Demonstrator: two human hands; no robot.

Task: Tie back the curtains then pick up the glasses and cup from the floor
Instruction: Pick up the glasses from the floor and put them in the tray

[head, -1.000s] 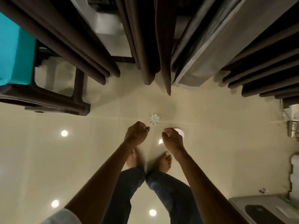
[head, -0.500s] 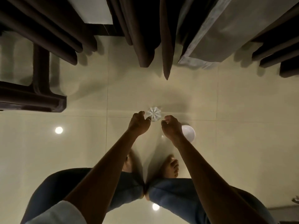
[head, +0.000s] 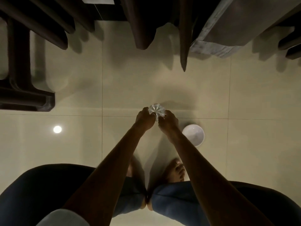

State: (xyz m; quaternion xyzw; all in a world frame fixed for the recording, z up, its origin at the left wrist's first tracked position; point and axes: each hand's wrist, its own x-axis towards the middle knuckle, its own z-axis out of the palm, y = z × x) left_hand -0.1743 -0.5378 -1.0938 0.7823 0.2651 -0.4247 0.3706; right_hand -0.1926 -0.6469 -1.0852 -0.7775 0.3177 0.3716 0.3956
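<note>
On the floor (head: 78, 152), left hand (head: 145, 119) and right hand (head: 168, 123) both pinch the clear glass (head: 157, 109); white cup (head: 193, 134) beside looks empty.

Clear ribbed glass (head: 156, 110) stands upright on the floor (head: 81, 152) at a tile joint, with the left hand (head: 144, 119) and right hand (head: 168, 123) pinching its sides. White cup (head: 193, 135) stands upright, mouth up, near the glass on its right. Dark brown curtains (head: 143, 22) hang in folds beyond.

Arms (head: 114, 160) reaching down, left hand (head: 145, 119) and right hand (head: 168, 123) close together, fingers (head: 145, 110) curled
</note>
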